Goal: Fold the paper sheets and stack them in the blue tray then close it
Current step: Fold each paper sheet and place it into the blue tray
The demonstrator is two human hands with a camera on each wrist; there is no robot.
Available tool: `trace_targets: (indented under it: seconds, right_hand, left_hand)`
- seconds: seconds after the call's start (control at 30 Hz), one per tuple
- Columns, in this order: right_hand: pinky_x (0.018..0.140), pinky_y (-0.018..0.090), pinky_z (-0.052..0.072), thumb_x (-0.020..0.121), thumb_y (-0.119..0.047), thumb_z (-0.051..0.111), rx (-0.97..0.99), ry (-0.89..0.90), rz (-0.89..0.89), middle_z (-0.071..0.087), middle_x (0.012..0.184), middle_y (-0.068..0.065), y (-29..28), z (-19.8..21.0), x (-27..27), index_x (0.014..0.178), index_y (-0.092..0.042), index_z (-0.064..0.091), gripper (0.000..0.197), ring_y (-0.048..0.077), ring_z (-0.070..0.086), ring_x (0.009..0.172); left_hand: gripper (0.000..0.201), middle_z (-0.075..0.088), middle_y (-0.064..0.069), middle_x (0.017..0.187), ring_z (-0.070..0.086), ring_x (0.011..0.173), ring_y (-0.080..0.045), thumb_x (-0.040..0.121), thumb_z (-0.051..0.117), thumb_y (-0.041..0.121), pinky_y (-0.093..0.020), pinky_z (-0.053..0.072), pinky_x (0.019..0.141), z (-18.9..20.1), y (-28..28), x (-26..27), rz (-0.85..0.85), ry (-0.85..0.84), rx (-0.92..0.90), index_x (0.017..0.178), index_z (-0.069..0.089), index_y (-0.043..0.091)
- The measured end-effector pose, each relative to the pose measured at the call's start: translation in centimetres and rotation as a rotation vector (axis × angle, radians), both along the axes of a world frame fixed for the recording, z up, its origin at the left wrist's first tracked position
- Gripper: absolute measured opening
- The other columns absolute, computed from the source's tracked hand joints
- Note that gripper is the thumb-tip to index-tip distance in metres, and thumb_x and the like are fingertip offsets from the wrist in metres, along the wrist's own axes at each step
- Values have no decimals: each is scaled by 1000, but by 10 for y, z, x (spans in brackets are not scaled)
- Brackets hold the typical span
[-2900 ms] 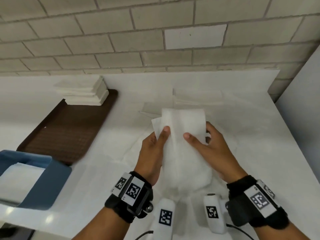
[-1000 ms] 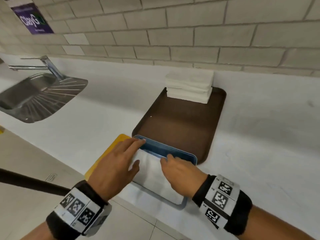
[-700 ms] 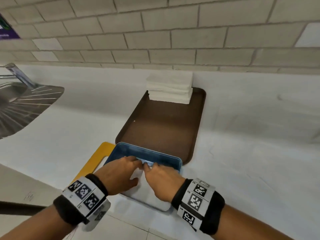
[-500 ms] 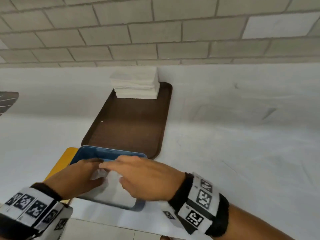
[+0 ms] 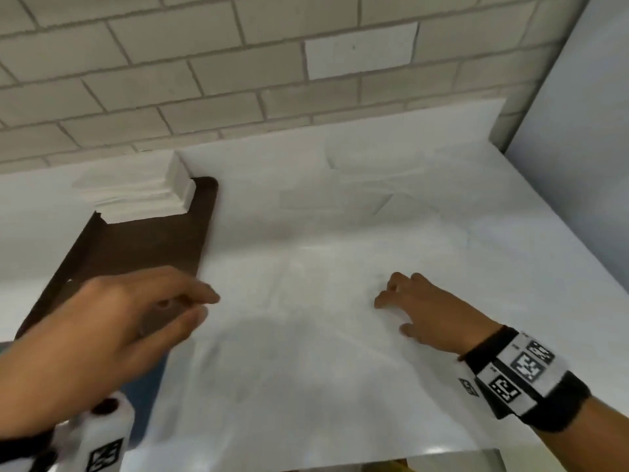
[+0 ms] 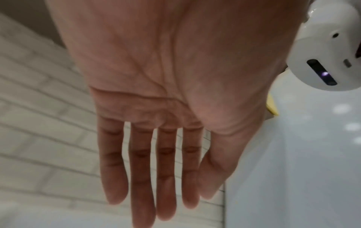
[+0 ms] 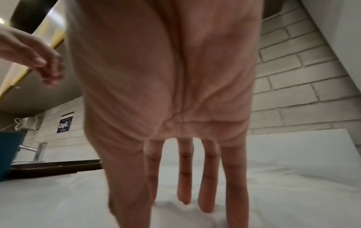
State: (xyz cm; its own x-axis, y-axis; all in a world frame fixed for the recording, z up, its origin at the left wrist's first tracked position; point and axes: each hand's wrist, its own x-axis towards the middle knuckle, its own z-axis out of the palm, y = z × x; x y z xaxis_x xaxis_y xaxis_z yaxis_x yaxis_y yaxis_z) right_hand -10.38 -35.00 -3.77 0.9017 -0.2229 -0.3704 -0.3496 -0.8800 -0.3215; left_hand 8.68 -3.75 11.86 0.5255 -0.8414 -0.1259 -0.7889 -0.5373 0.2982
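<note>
left hand point(image 5: 112, 321): we see it nearest, over the worktop edge, fingers loose and straight, grip wide, holding nothing; blurred, so in transit.
blue tray point(image 5: 146, 386): only a sliver shows under the left hand in the head view, at the near end of the brown tray point(image 5: 143, 247); lid state hidden.
right hand point(image 5: 422, 308): fingers spread, tips down on the loose paper sheet point(image 5: 306, 335) spread flat on the worktop point(image 5: 561, 294); grip wide, nothing pinched.
change: half a second ago both hands were pressing a folded sheet into the blue tray; now both are off it and the view has swung right to the flat sheets. We read that as one sheet stacked, next one starting.
further sheets point(image 5: 357, 195): more flat paper lies beyond, towards the wall.
folded stack point(image 5: 136, 192): sits at the far end of the brown tray.
remaining: we judge folding continues; closing comes later.
</note>
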Motion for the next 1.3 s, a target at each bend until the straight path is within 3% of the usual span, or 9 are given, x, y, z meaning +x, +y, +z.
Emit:
trace_targets:
  seconds: [0.13,0.27,0.43,0.57,0.77,0.93,1.07,1.17,1.3]
  right_hand:
    - [77,29,35,92,-13,58,-89,-71,68,45,125,-3,-6,-5,6,126,-30,55,38,19,42,113]
    - [76,30,34,95,-19,53,-116,-179,114,52,114,-2,-2,7,1,112,-26,62,20,21,48,106]
    - [67,22,46,97,-23,52,194,-327,-87,44,109,-10,-14,34,-43,104,-27,58,10,12,55,80]
    - [71,21,50,89,-13,63,411,-424,-245,50,102,-14,-50,47,-88,95,-39,60,26,10,55,83]
    - [79,57,48,89,-13,53,585,-543,-283,68,104,-4,-91,86,-108,107,-35,66,31,48,58,87]
    - [87,58,47,92,-8,45,569,-388,27,67,103,0,-93,113,-83,101,-31,65,32,48,59,86]
    - [76,49,50,94,-6,45,527,-483,24,64,102,14,-88,111,-42,103,-34,62,34,39,59,79]
    - [66,32,48,93,-6,47,435,-580,-26,61,114,0,-83,99,-19,111,-37,54,36,23,56,69]
    - [88,32,51,95,-10,51,328,-672,-61,47,119,-17,-65,88,-5,125,-43,45,44,12,55,104]
  left_hand:
    - [17,69,27,99,65,91,8,95,57,45,-27,57,82,-57,-111,-28,-149,76,32,106,69,42]
    - [21,68,12,114,65,105,-11,99,56,36,-35,53,90,-120,-189,-19,-132,3,161,117,66,34]
    - [58,57,3,129,56,118,-22,90,61,61,-39,49,94,-153,-248,-22,-79,-39,233,135,52,25]
    - [41,56,1,126,56,114,-23,96,58,49,-32,42,84,-161,-259,-33,-140,-163,282,128,56,22]
    - [19,69,-1,103,66,89,-27,100,53,26,-32,50,73,-139,-244,-36,23,-149,-20,110,66,18]
    - [17,56,-2,71,47,58,-3,99,48,10,-15,37,56,-98,-240,-46,279,270,-467,83,53,6]
    - [25,65,-8,91,59,82,-18,97,43,17,-29,46,73,-89,-240,-76,310,854,-555,97,59,-2]
    - [36,75,0,117,71,107,-18,105,43,33,-32,56,89,-89,-230,-102,334,1248,-586,125,68,17]
    - [36,76,-4,118,73,109,-24,92,71,37,-45,54,99,-108,-216,-112,351,1138,-554,122,69,17]
